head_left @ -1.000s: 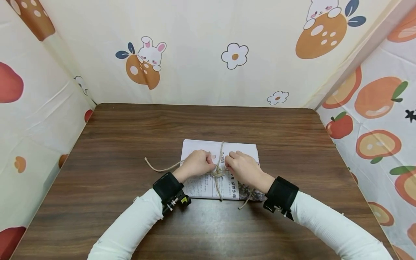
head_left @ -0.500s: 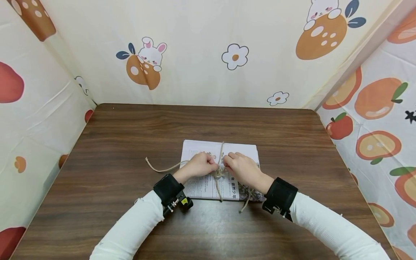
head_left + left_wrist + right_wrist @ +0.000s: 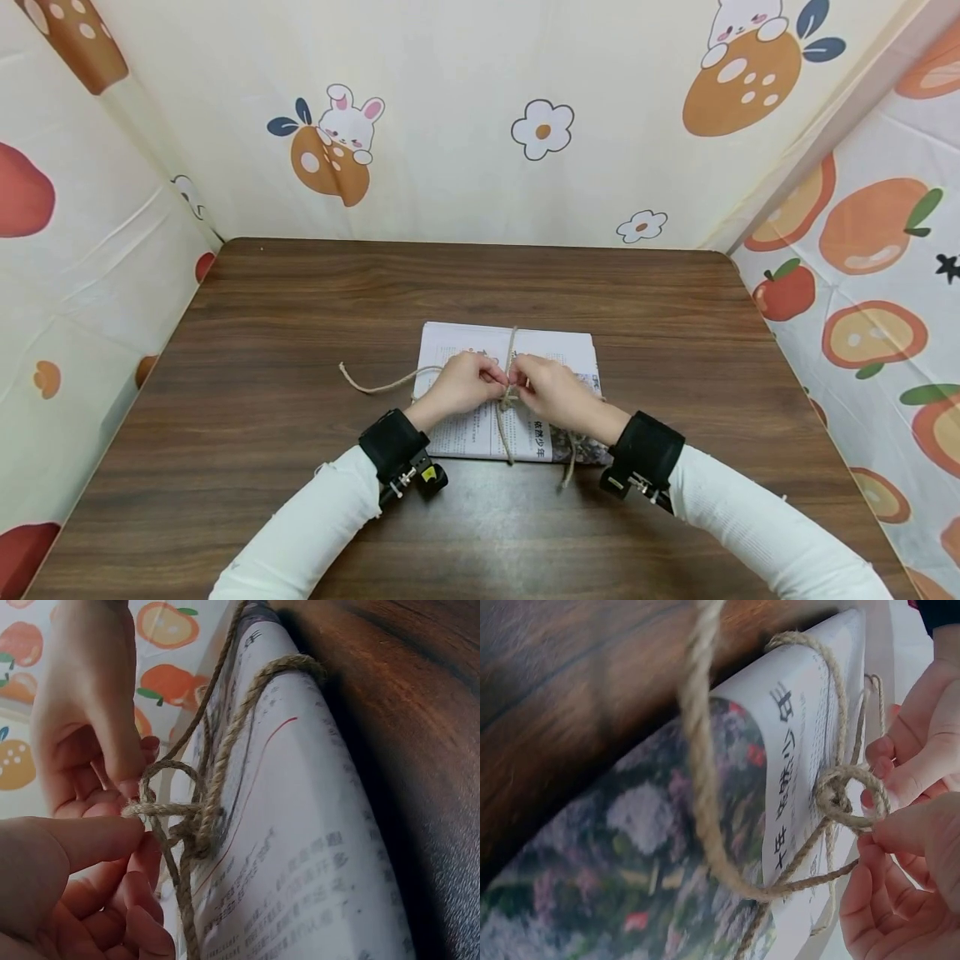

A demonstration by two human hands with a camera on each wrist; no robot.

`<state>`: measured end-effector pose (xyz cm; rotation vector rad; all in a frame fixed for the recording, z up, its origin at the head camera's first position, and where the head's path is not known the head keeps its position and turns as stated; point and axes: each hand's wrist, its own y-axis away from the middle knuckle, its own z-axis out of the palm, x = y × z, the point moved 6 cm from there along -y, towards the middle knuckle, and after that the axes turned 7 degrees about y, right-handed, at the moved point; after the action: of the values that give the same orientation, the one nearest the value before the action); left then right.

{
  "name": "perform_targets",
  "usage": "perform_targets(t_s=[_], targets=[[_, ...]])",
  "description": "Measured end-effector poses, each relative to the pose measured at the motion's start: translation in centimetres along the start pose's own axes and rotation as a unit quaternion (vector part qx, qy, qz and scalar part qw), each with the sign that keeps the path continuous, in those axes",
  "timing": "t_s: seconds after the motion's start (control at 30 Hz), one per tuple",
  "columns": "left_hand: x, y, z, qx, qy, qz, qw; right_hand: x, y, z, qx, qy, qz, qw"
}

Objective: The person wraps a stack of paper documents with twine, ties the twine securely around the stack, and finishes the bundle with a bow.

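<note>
A folded newspaper bundle (image 3: 465, 433) lies flat on the table, wrapped crosswise with twine (image 3: 501, 429). Over the crossing, my left hand (image 3: 467, 383) pinches the twine between thumb and fingertip. My right hand (image 3: 558, 396) meets it there, its thumb and fingers pinching the twine too. Between the hands, a small twine loop (image 3: 870, 780) stands above a knot (image 3: 191, 836). From the right fingers a strand (image 3: 705, 787) curves away over the printed flower picture (image 3: 641, 825). Parts of the fingertips and the knot are hidden from the head view.
One loose twine end (image 3: 367, 390) trails left onto the brown wooden table (image 3: 300, 317). Another end (image 3: 568, 475) hangs over the bundle's near edge at right. Printed cloth walls (image 3: 450, 125) stand at the back and both sides.
My right hand has moved slightly left, so both hands' fingertips now meet over the knot. The left loose end has drawn a little to the right.
</note>
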<state>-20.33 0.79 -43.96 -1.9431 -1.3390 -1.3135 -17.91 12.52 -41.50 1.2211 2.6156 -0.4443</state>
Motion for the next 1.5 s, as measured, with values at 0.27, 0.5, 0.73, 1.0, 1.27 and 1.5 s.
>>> perform_targets(t_s=[0.27, 0.5, 0.73, 1.0, 1.27, 1.5], targets=[[-0.2, -0.1, 0.2, 0.010, -0.003, 0.003, 0.9999, 0.3, -0.2, 0.6, -0.038, -0.058, 0.059, 0.996], [-0.1, 0.0, 0.3, 0.008, -0.007, 0.011, 0.9999, 0.5, -0.2, 1.1, -0.051, -0.091, 0.094, 0.990], [-0.1, 0.1, 0.5, -0.004, -0.026, 0.025, 0.9993, 0.2, -0.3, 1.1, -0.040, -0.094, 0.087, 0.991], [0.0, 0.0, 0.2, 0.008, -0.039, 0.028, 0.9988, 0.4, 0.2, 0.2, -0.009, -0.052, 0.064, 0.997], [-0.1, 0.2, -0.2, 0.012, -0.031, 0.016, 0.9993, 0.8, 0.9, 0.2, -0.023, -0.049, 0.045, 0.998], [-0.2, 0.2, -0.4, 0.017, -0.038, 0.021, 0.9989, 0.9, 1.0, 0.1, -0.010, -0.053, 0.043, 0.998]])
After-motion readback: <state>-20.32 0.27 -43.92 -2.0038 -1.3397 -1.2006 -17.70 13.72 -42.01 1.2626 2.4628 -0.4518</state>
